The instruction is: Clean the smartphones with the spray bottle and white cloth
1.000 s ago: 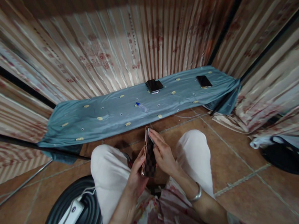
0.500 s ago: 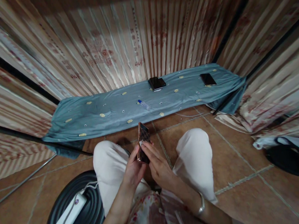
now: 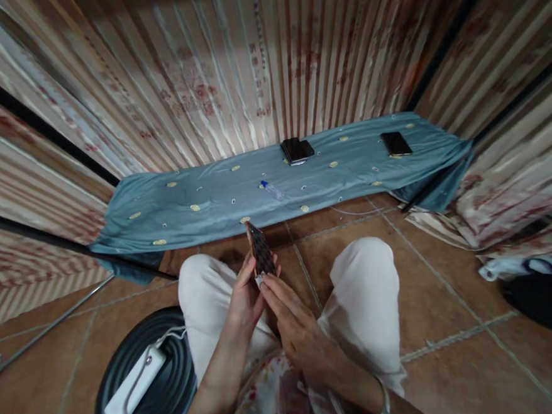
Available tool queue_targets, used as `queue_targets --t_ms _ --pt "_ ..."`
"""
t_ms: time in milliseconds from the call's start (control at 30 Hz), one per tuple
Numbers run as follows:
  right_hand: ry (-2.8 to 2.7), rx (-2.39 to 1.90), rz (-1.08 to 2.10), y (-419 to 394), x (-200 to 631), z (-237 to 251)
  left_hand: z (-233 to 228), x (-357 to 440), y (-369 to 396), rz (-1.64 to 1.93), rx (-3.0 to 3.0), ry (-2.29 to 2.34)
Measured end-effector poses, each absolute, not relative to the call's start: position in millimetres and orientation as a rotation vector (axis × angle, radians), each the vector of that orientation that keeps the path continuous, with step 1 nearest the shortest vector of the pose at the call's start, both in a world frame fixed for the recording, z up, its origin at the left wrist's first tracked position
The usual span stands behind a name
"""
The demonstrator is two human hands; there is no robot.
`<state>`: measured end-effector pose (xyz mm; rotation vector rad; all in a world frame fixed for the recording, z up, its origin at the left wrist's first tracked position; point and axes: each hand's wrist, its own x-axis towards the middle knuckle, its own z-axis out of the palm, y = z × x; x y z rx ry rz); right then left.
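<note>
My left hand (image 3: 244, 297) is wrapped round a smartphone (image 3: 261, 249), held tilted above my lap with its dark checkered face towards me. Its edge has a coppery shine. The fingers of my right hand (image 3: 290, 310) lie together against the phone's lower end. Under those fingertips a small white cloth (image 3: 260, 279) shows, mostly hidden. On the low bench ahead, a clear bottle with a blue cap (image 3: 273, 190) lies on its side.
A teal patterned cloth covers the bench (image 3: 209, 193). Dark stacked phones (image 3: 297, 150) and another dark phone (image 3: 396, 143) rest on it. At left, a white power strip (image 3: 135, 387) sits on a black round stool (image 3: 174, 372). Black poles and striped curtains surround the bench.
The phone has turned so more of its checkered face shows. My right hand's fingers have slid down to its lower end. The view has shifted slightly.
</note>
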<state>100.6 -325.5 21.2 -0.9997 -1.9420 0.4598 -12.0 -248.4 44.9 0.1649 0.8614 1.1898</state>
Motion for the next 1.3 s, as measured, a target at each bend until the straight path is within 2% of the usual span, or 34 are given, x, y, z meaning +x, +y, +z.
queue_targets --t_ms 233,367,600,800,1167,1300 --pt "-1.862 -0.992 0.582 -315.8 103.5 20.5 45.7 -9.9 -257.5 1.257 0.258 0.872" --pt "-1.744 -0.977 0.650 -304.5 105.7 14.7 47.0 -8.3 -267.1 1.212 0.279 0.876" --pt "-1.801 -0.902 0.584 -256.4 124.4 25.9 52.5 -3.3 -284.0 1.079 0.357 0.877" --pt "-1.705 -0.947 0.694 -227.2 137.1 27.8 57.0 -3.6 -292.1 1.050 0.373 0.882" --pt "-1.268 -1.047 0.957 -217.5 135.2 -4.2 63.7 -7.2 -288.7 1.076 0.401 0.823" --pt "-1.264 -1.066 0.971 -228.8 128.3 -4.6 61.2 -7.2 -282.4 1.101 0.384 0.823"
